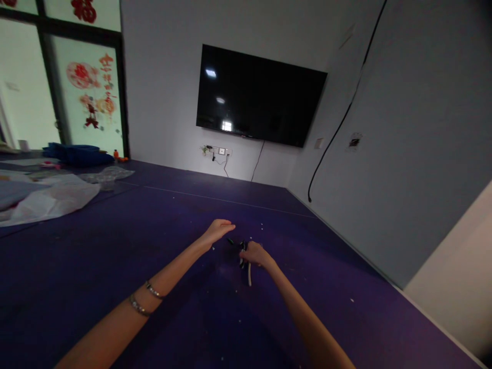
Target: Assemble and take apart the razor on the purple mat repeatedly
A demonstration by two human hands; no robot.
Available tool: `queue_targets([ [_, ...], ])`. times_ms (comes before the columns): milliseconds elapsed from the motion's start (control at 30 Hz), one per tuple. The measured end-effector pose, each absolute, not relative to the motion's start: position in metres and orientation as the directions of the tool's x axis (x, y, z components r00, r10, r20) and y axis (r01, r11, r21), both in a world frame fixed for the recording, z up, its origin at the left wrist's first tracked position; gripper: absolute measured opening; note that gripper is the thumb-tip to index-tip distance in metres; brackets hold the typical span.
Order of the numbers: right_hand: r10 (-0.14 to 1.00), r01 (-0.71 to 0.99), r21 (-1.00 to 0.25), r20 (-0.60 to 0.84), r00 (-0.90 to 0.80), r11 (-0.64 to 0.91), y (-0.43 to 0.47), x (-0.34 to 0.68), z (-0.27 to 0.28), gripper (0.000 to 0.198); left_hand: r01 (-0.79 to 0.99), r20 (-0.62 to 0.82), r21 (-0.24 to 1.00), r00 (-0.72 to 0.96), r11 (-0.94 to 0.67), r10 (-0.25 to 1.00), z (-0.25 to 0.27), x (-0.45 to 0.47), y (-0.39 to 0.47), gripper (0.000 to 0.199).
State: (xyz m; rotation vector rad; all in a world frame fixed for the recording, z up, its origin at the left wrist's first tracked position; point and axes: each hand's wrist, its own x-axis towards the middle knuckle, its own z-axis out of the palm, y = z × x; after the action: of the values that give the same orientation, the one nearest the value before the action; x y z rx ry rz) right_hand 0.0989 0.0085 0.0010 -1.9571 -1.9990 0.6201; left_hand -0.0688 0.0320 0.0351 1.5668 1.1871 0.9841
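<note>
My right hand [254, 252] is wrapped round a plier-like hand tool [249, 275] with a black head and pale handles. One handle sticks out below the fingers, and the jaws are too dark to make out. A small dark green piece [230, 240] shows just left of the tool's head; I cannot tell whether it touches the tool. Up and to the left, my left hand [220, 229] is closed, its fingers pressed together and pointing right. Whatever it may hold is too small to see. Both hands are over the dark purple surface [184, 318].
Small white scraps [352, 300] are scattered on the surface. At the left lie white plastic sheeting [65, 200], a clear plastic bag [109, 174] and dark blue cloth [79, 154]. A black cable [338, 125] hangs down the right wall, and a television [259, 95] is mounted ahead.
</note>
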Motion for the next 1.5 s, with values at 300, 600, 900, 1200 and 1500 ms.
queue_targets([
  [300,0.995,0.868,-0.494,-0.055,-0.079,0.042,0.01,0.105,0.008,0.014,0.511,0.302,0.769,0.241,-0.385,0.922,0.0,-0.075,0.063,0.029],
  [600,0.997,0.852,-0.523,0.065,0.04,0.0,0.002,0.159,0.038,0.027,0.743,0.347,0.519,0.268,-0.422,0.899,-0.04,-0.069,0.07,0.032],
  [900,0.99,0.824,-0.567,0.114,0.078,0.0,0.007,0.182,0.038,0.029,0.807,0.349,0.372,0.336,-0.459,0.875,-0.047,-0.054,0.072,0.033],
  [1200,0.988,0.813,-0.58,0.143,0.053,0.04,0.013,0.177,0.034,0.03,0.829,0.37,0.313,0.343,-0.463,0.864,-0.053,-0.052,0.076,0.025],
  [1500,0.972,0.659,-0.741,0.227,0.064,0.13,0.012,0.168,0.034,0.02,0.671,0.541,0.391,0.385,-0.63,0.747,-0.033,-0.048,0.073,0.028],
])
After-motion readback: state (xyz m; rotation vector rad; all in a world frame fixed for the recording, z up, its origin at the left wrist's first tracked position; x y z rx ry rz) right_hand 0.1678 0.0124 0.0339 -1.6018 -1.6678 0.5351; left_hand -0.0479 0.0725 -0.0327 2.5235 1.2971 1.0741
